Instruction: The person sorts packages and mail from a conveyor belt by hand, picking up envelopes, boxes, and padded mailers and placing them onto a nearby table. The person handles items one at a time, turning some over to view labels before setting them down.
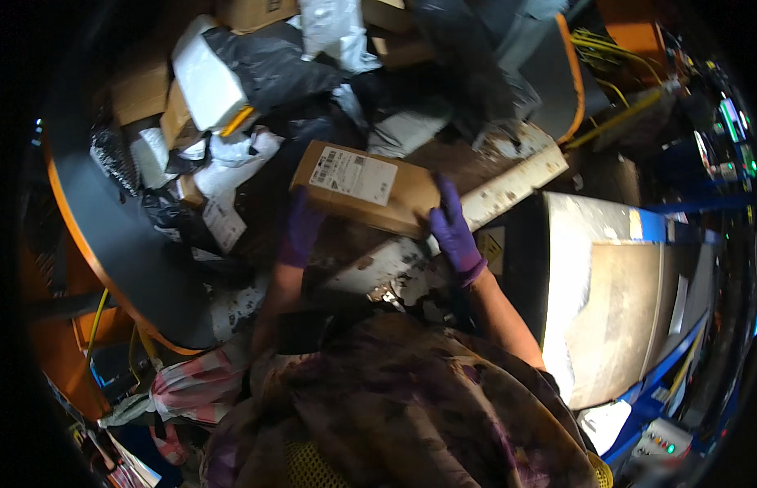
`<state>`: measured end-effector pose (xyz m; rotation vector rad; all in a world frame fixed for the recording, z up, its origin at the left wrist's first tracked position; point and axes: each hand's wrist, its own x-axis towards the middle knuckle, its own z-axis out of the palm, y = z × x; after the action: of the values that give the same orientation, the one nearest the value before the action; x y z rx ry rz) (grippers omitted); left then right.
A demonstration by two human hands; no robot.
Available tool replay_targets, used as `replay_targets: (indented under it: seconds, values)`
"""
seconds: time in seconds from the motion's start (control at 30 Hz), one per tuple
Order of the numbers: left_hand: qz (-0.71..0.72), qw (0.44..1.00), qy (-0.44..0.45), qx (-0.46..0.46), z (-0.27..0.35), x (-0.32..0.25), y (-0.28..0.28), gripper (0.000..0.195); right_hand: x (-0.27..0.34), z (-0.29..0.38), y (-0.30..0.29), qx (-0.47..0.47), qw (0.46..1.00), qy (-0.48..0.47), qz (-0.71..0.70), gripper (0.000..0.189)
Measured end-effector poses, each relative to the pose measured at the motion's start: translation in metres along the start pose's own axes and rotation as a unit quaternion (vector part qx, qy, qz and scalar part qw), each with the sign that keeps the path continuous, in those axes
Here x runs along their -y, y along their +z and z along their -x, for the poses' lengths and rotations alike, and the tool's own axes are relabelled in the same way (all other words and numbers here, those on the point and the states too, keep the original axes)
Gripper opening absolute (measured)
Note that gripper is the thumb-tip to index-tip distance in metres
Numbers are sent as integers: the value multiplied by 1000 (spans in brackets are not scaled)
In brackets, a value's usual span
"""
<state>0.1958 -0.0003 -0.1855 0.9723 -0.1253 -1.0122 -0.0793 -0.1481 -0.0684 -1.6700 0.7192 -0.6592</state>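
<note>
A brown cardboard box (409,183) with a white printed label (354,175) on its upper face is held out before me, tilted. My left hand (302,229), in a purple glove, grips its left end. On the right end, my right hand (453,229) in a matching glove has its thumb and fingers pressed against the cardboard. Beyond the box lies a heap of parcels, among them a black plastic mailer (275,64), a white box (209,79) and a grey mailer (409,131).
An orange-edged dark panel (122,244) curves along the left, and another orange edge (572,79) stands at the far right. A worn white metal bar (512,183) crosses behind my right hand. Rightward is a blue-framed conveyor (622,311), with a button control box (662,442) below it.
</note>
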Motion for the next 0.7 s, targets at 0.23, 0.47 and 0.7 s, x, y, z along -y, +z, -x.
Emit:
replay_targets:
  seconds: [0.23,0.47,0.7]
  values:
    - [-157,917,164,327,104,20,221,84,6,129,-157,-302,924,68,-225,53]
    - [-616,715,326,-41,127,-73,114,78,10,280,-312,-542,832,114,23,53]
    - [-478,695,312,-438,122,-137,-131,77,23,304,-285,-589,781,164,128,54]
